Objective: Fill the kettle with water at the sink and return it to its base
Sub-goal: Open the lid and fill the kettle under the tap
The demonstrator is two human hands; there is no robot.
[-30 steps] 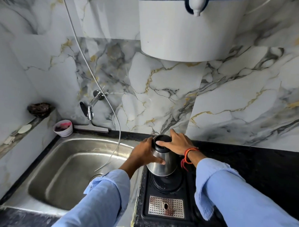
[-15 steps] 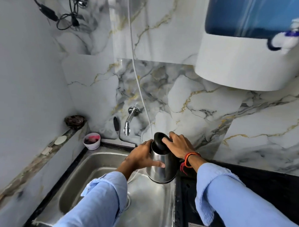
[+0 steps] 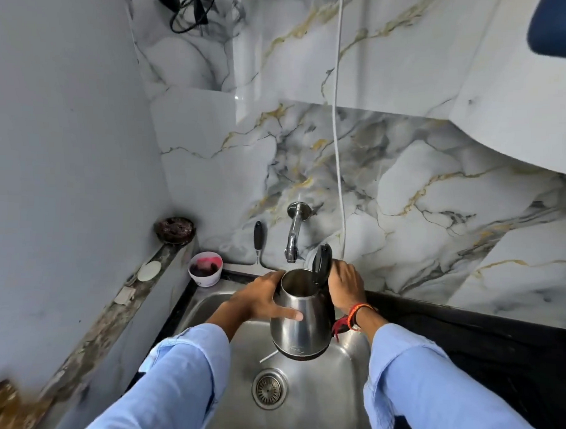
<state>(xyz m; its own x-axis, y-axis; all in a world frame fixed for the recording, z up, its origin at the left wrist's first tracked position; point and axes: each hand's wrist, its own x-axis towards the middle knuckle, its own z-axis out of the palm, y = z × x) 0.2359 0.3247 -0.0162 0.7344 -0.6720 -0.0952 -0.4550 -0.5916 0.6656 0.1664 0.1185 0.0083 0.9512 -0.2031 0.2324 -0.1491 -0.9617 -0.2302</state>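
only a small logo on the kettle [image 3: 298,318], too blurred to read

Kettle [image 3: 301,319] over the sink [image 3: 308,419], below the tap [image 3: 293,236].

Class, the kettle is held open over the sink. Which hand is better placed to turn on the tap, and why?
Left. The left hand only steadies the kettle wall and lies nearer the tap; the right hand holds the handle side beside the raised lid, likely carrying the weight.
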